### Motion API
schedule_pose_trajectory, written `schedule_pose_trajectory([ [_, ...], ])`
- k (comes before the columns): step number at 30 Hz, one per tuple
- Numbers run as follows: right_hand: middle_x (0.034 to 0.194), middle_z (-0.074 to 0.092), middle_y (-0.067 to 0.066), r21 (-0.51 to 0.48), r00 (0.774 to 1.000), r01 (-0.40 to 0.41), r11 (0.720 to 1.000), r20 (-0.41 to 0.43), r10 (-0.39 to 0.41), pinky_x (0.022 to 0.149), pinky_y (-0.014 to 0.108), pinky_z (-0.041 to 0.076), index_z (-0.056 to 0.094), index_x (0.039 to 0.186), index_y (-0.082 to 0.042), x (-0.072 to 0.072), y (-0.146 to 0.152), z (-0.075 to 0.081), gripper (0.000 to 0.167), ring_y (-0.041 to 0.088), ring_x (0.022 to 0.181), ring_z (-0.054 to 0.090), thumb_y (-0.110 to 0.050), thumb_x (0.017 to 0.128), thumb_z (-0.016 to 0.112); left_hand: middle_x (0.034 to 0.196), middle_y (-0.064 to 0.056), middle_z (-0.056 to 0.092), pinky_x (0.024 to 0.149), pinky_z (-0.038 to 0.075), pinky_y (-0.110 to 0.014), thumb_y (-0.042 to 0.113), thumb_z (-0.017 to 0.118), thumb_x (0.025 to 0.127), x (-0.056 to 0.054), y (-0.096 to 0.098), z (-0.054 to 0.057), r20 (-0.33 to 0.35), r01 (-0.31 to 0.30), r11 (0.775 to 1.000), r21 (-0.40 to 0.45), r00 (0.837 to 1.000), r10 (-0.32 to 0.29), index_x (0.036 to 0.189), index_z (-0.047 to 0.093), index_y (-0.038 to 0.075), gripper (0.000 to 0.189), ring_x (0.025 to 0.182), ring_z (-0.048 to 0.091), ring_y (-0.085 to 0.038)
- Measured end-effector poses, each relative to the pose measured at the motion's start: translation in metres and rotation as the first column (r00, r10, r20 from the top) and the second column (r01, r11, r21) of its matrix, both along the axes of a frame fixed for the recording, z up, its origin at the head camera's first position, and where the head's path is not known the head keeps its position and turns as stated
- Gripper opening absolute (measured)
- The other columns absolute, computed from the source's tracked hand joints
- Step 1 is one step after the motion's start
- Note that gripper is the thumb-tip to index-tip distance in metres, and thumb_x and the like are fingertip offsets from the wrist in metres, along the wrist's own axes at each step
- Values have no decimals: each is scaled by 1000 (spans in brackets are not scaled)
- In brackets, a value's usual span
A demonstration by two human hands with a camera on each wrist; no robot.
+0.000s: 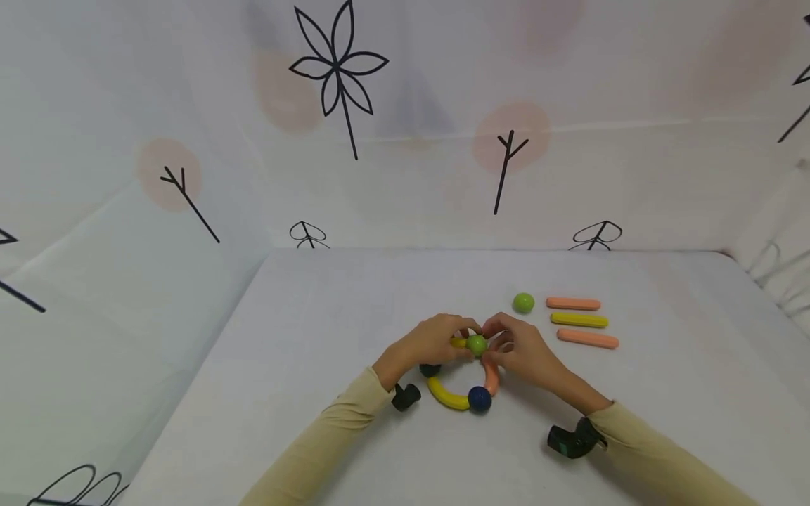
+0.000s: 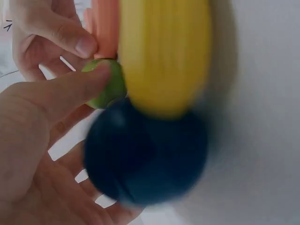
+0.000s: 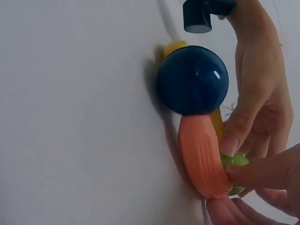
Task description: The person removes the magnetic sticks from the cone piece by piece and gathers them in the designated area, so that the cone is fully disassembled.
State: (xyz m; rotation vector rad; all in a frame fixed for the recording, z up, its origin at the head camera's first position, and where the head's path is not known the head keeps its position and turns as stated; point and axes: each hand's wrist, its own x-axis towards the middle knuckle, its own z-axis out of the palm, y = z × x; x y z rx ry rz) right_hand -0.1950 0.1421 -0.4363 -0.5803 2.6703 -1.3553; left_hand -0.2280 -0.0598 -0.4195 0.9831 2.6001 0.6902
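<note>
Hands [image 1: 433, 341] [image 1: 526, 355] curl, apparently pinching green ball [image 1: 477, 345], orange arc [image 1: 491, 379].

Left-hand grip [image 1: 433, 341] pinches green ball [image 1: 477, 345], short visible bit of yellow piece [image 1: 458, 342] on its left. Right-hand grip [image 1: 522, 353] holds orange curve [image 1: 491, 380] at its upper end. Below: navy ball [image 1: 479, 399] joins orange curve to yellow curve [image 1: 448, 396]; dark ball [image 1: 430, 370] half-hidden, probably navy too. On the counter [image 1: 354, 295], beyond right-hand grip: spare green ball [image 1: 523, 303], far orange stick [image 1: 572, 303], yellow stick [image 1: 579, 320], near orange stick [image 1: 587, 339].
</note>
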Motion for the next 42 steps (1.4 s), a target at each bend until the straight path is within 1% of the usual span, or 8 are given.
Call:
schedule_pose_trajectory([
  [5, 90, 63, 3, 46, 1000, -2, 999, 19, 2, 71, 29, 51, 61, 98, -7, -9, 1, -3, 23, 17, 80, 59, -4, 79, 73, 95, 2, 62, 63, 45, -18, 23, 69, 88, -3, -3, -3, 56, 0, 998, 58, 998, -3, 123, 63, 18, 36, 74, 55, -7],
  [9, 79, 61, -1, 86, 999, 2, 996, 39, -5, 64, 28, 49, 63, 92, -8, -12, 3, -3, 18, 16, 73, 56, -9, 79, 76, 91, 1, 61, 64, 45, -17, 18, 70, 87, -4, -5, -4, 71, 27, 993, 112, 997, -35, 123, 63, 15, 37, 72, 54, -9],
  [18, 80, 61, 0, 117, 998, 12, 993, 58, -19, 60, 29, 47, 64, 87, -9, -13, 5, -1, 16, 17, 72, 55, -13, 78, 77, 88, 2, 61, 63, 45, -18, 17, 70, 87, -9, -6, -5, 103, 43, 991, 128, 993, -56, 121, 63, 17, 35, 73, 55, -9],
  [21, 81, 60, 1, 136, 997, 17, 991, 66, -26, 60, 29, 46, 64, 88, -9, -12, 8, -1, 14, 17, 72, 53, -14, 80, 75, 87, 2, 60, 61, 45, -19, 17, 70, 87, -10, -10, -6, 122, 10, 992, 127, 992, -26, 119, 62, 18, 33, 72, 55, -10],
  [27, 81, 59, 1, 164, 997, 52, 985, 51, -61, 61, 31, 45, 64, 85, -11, -6, 21, -1, 9, 18, 75, 52, -13, 81, 73, 88, 1, 58, 55, 48, -22, 22, 72, 86, -12, -22, -12, 177, -127, 985, 114, 979, 105, 118, 57, 18, 36, 66, 55, -11],
  [32, 82, 61, -1, 151, 999, 41, 988, 4, -42, 64, 29, 47, 66, 84, -12, 1, 32, -1, 7, 17, 78, 53, -11, 82, 72, 106, -3, 59, 50, 50, -25, 19, 72, 84, -6, -27, -13, 211, -220, 962, 164, 960, 183, 119, 56, 13, 38, 62, 54, -12],
  [35, 83, 62, -3, 131, 1000, 23, 991, -21, -21, 65, 27, 49, 68, 86, -12, 4, 39, 0, 7, 17, 79, 55, -11, 82, 73, 116, -3, 56, 49, 49, -25, 16, 71, 86, -1, -28, -13, 186, -223, 955, 194, 965, 187, 123, 57, 14, 39, 61, 52, -12],
  [42, 85, 65, -6, 109, 998, -26, 994, -48, 31, 63, 23, 50, 70, 86, -14, 9, 57, 2, 6, 12, 75, 57, -13, 82, 75, 111, -2, 56, 48, 46, -22, 14, 67, 89, 5, -37, -12, 148, -213, 951, 226, 972, 182, 123, 60, 14, 35, 64, 50, -11],
])
